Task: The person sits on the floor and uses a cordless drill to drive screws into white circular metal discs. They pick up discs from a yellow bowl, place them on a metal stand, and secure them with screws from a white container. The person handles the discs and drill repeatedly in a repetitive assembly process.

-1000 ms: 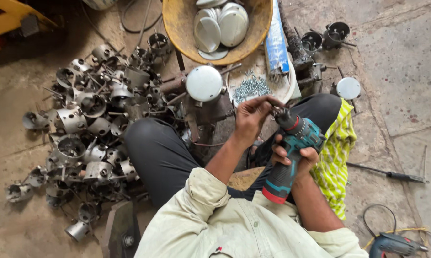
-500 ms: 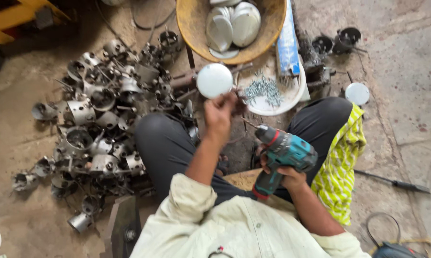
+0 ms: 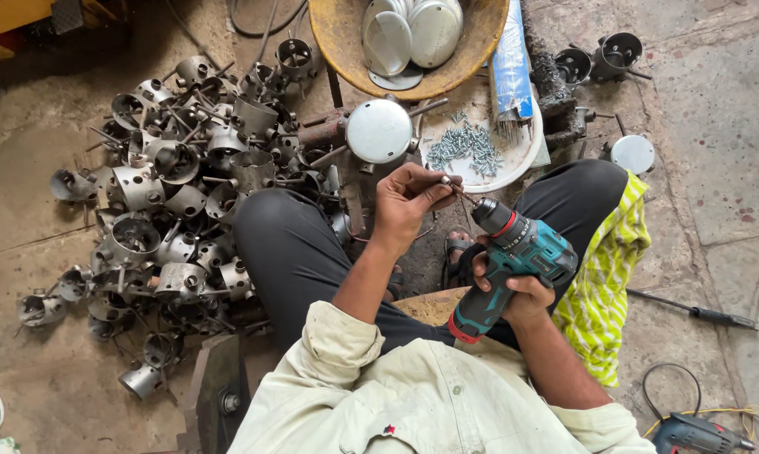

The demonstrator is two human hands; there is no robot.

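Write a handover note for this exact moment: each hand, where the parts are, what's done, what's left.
Left hand: pinching a screw at the drill's tip.
Right hand: gripping the teal drill by its handle, tip pointing up-left.
Parts: loose screws on the white plate; round metal lid on a part ahead of the knees; pile of metal housings on the floor to the left; more lids in the yellow basin.
Done: a screw is picked up and at the tip.
Left: the screw is not yet driven into anything.

Cracked concrete floor [image 3: 716, 168], dusty, stained, even daylight
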